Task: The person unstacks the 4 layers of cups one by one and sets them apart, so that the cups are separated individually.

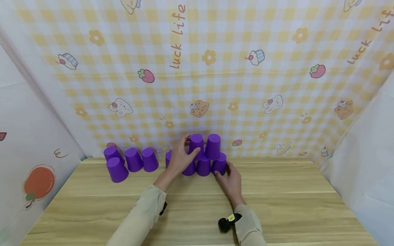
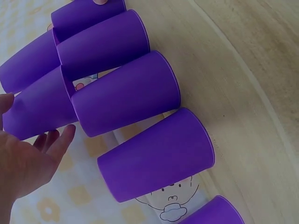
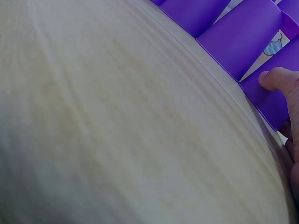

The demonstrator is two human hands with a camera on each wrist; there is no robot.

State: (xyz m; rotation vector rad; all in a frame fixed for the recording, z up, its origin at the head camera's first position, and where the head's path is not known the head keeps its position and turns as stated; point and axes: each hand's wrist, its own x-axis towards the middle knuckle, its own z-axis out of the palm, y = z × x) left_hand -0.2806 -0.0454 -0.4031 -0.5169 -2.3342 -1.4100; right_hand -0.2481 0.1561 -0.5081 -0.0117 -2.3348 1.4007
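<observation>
Purple cup (image 2: 39, 105), between left fingers (image 2: 60, 144) and thumb (image 2: 5, 103), atop lower cups (image 2: 126, 95)

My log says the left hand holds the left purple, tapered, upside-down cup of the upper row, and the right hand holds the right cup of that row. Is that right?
Not quite: the right hand holds the rightmost purple cup of the lower row, as the head view shows. The left hand does hold the left upper cup.
</observation>
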